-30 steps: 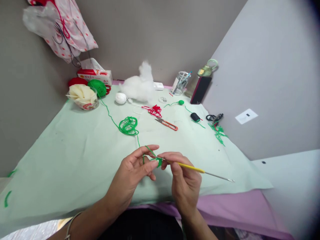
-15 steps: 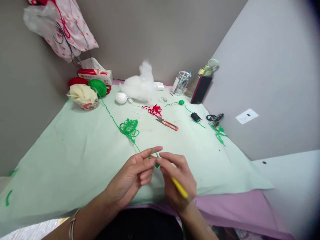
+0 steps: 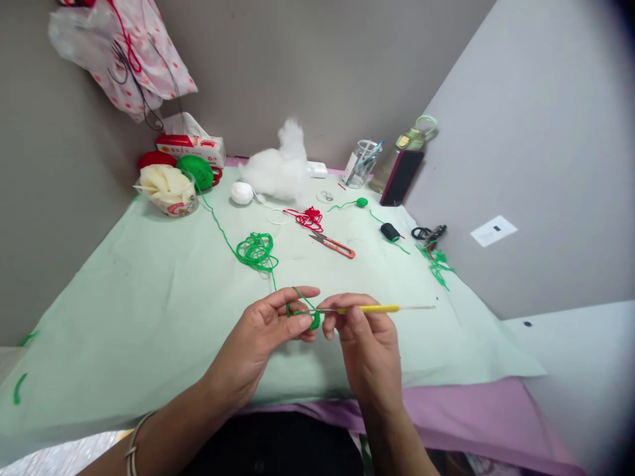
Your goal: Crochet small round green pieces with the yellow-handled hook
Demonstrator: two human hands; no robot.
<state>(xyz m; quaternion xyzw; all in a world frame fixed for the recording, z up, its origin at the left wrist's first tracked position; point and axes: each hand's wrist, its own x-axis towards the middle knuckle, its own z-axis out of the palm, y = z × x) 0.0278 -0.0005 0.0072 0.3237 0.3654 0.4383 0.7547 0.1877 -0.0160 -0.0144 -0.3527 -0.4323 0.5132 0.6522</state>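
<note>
Between thumb and fingers, my left hand (image 3: 270,324) pinches a small green crochet piece (image 3: 315,321), with green yarn running over its raised index finger. My right hand (image 3: 370,337) grips the yellow handle of a crochet hook (image 3: 380,309), which lies nearly level. The hook's thin metal tip reaches left to the crochet piece; whether it passes through a stitch I cannot tell. From my left hand the strand leads up to a loose heap of green yarn (image 3: 255,252) and on to a green yarn ball (image 3: 197,173) at the back left.
Orange thread snips (image 3: 337,246) lie beyond my hands, beside tangled red yarn (image 3: 309,219). Farther back are white stuffing (image 3: 278,168), a white yarn ball (image 3: 241,193) and a jar of pens (image 3: 361,165). A phone (image 3: 403,178) leans against a bottle; green scraps (image 3: 436,263) lie right.
My right hand has turned, swinging the hook from pointing down toward me to nearly level. The green yarn heap has shifted and loosened slightly, and its strand now drops more steeply to my left hand.
</note>
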